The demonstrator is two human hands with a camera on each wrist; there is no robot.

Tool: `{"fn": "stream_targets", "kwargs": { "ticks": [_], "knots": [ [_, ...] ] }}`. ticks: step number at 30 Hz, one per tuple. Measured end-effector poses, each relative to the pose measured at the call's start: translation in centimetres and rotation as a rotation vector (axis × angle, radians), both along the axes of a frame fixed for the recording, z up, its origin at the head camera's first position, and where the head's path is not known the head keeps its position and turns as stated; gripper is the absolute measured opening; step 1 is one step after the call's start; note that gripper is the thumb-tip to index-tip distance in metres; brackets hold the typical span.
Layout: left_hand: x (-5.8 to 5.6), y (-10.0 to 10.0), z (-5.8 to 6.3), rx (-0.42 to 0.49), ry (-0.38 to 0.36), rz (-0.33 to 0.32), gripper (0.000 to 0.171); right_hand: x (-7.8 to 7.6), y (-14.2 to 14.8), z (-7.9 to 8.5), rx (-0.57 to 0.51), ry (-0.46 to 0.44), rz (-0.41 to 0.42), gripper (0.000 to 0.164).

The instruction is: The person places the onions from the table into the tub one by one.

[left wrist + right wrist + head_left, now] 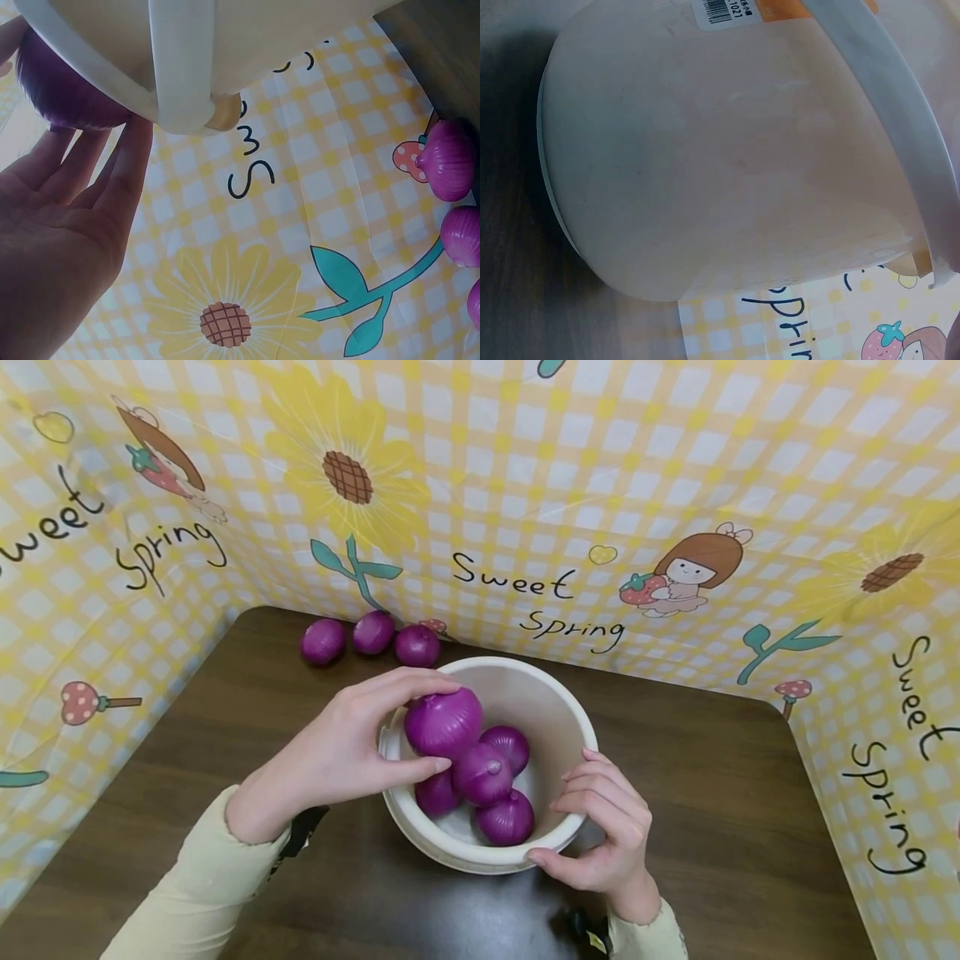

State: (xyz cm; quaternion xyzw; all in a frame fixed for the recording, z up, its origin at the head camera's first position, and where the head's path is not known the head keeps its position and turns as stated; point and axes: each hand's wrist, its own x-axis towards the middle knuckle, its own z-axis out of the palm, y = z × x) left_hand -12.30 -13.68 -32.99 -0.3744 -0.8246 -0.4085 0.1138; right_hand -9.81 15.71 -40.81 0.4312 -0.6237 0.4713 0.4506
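My left hand (333, 743) grips a large purple onion (444, 722) between thumb and fingers, just inside the left rim of a white bucket (577, 710). In the left wrist view this onion (67, 86) shows behind the rim, with fingers below it. Several more purple onions (483, 774) lie piled inside the bucket. At the near right rim, my right hand (607, 827) holds the bucket, thumb on the rim's front and fingertips over its edge. The bucket stands tilted toward me; its outer wall (712, 165) fills the right wrist view, the right hand mostly out of sight there.
Three purple onions (373, 632) sit in a row at the back left of the dark wooden table (697, 810). A yellow checked cloth (487, 510) with printed flowers rises along the back and sides. The bucket's white handle (182, 64) hangs by its outer wall.
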Motion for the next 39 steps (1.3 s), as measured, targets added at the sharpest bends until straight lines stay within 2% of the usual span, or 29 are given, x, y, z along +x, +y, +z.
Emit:
{"fn": "stream_targets", "kwargs": {
  "ticks": [8, 20, 26, 39],
  "knots": [
    [0.1, 0.3, 0.0, -0.027, -0.047, -0.028, 0.065, -0.1, 0.0, 0.1, 0.003, 0.002, 0.0, 0.047],
    [0.4, 0.9, -0.2, -0.016, -0.079, -0.099, 0.058, 0.0, 0.0, 0.0, 0.005, -0.001, -0.003, 0.046],
    [0.4, 1.4, -0.4, 0.006, -0.076, -0.146, 0.055, 0.1, 0.0, -0.1, 0.008, -0.006, -0.005, 0.046],
    [0.5, 2.4, -0.9, -0.021, -0.069, -0.194, 0.055, 0.0, 0.1, 0.0, 0.008, -0.004, -0.002, 0.047]
  ]
}}
